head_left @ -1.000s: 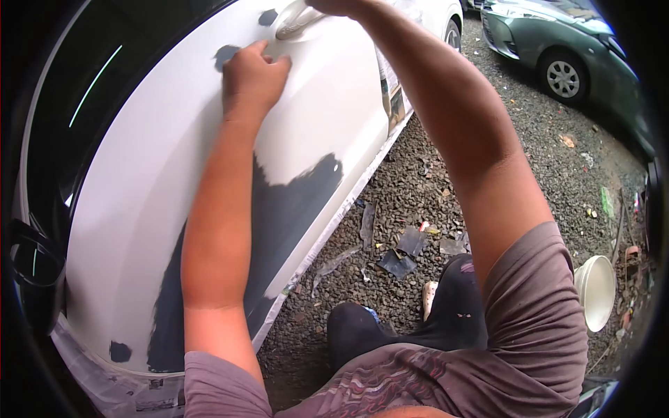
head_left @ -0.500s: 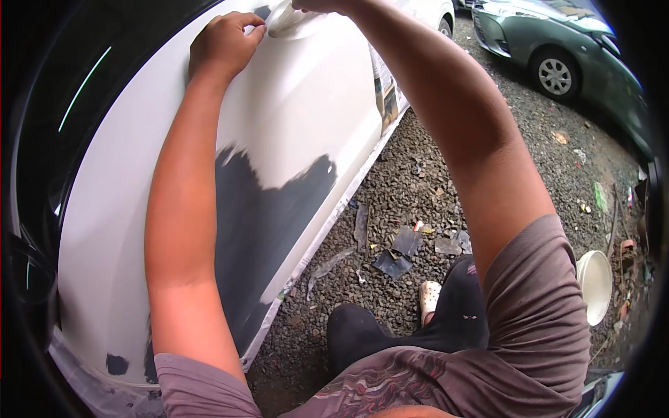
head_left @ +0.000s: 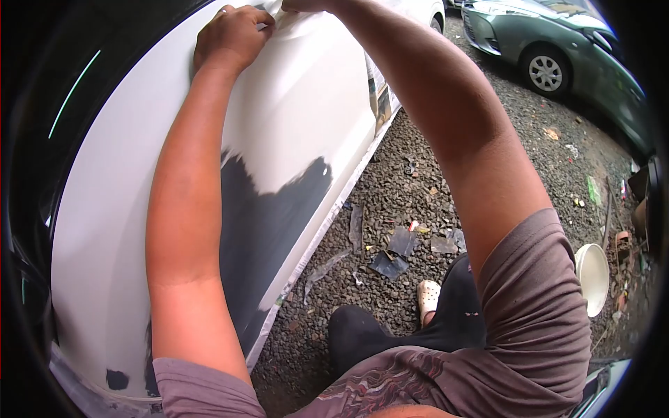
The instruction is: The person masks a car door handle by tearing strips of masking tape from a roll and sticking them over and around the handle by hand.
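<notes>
A white car door panel [head_left: 306, 104] with a large dark grey patch [head_left: 272, 223] stands at the left. My left hand [head_left: 233, 35] rests on the panel near the top edge of the view, its fingers curled in a pinch beside the door handle area; whatever lies between the fingertips is too small to name. My right hand [head_left: 306, 5] is at the top edge, mostly cut off, close to a pale covered bulge [head_left: 289, 24] on the panel. The fingers of my right hand are hidden or out of frame.
Gravel ground [head_left: 390, 167] with plastic scraps [head_left: 390, 265] lies between the panel and my legs. A white bucket [head_left: 592, 279] stands at the right. A green car [head_left: 509, 42] is parked at the upper right. Masking paper [head_left: 381, 104] lines the panel's edge.
My left hand has moved up and left from its earlier place, closing its fingers near the bulge. The view has shifted slightly. My right hand stays at the top edge.
</notes>
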